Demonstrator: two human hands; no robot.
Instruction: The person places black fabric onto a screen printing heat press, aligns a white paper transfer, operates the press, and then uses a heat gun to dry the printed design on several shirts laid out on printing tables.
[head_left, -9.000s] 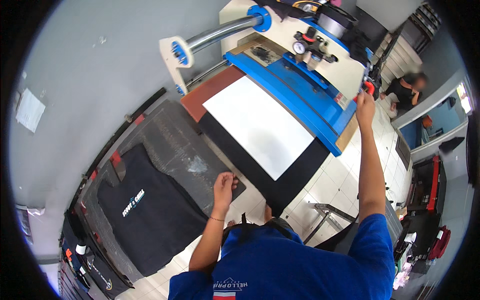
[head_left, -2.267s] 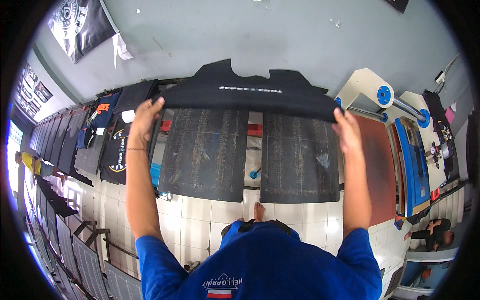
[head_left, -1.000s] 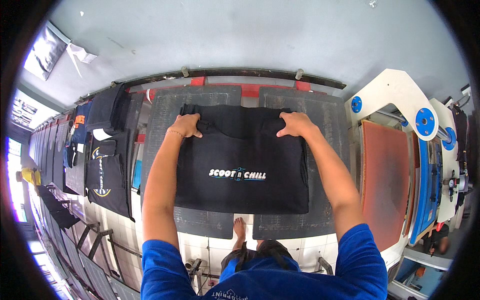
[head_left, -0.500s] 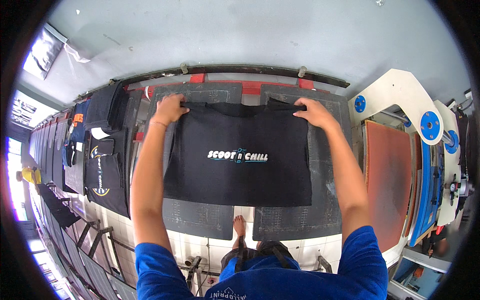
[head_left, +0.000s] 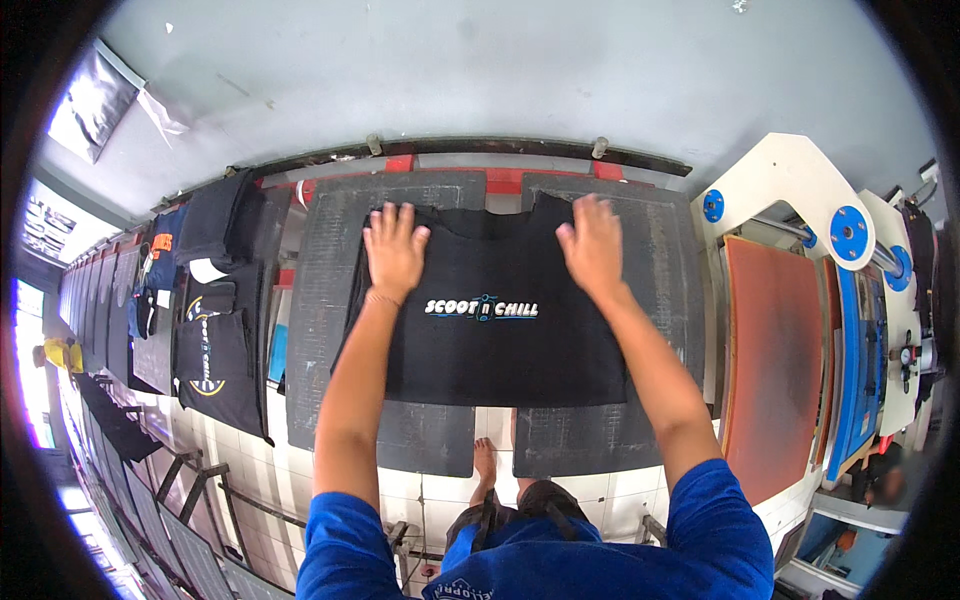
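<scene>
A black T-shirt (head_left: 487, 355) with a white and blue print across its front lies over two dark boards (head_left: 400, 440), its neckline toward the wall. My left hand (head_left: 395, 250) rests flat on the shirt's upper left part, fingers spread and pointing away from me. On the upper right part, my right hand (head_left: 595, 245) is stretched out too, its fingers slightly smeared by motion and the thumb apart. Neither hand grips the cloth. Where the lower part of the shirt lies, its cloth spans the gap between the boards.
On the left are a folded dark stack (head_left: 218, 220) and another printed black shirt (head_left: 215, 365). A white machine frame with blue discs (head_left: 850, 235) and a reddish-brown flat board (head_left: 770, 370) stand at the right. A dark rail (head_left: 480, 147) runs along the grey wall (head_left: 500, 70).
Both hands have let go of the shirt's shoulder corners and now lie open on top of it, the left hand further in. The shirt stays nearly in the same place.
</scene>
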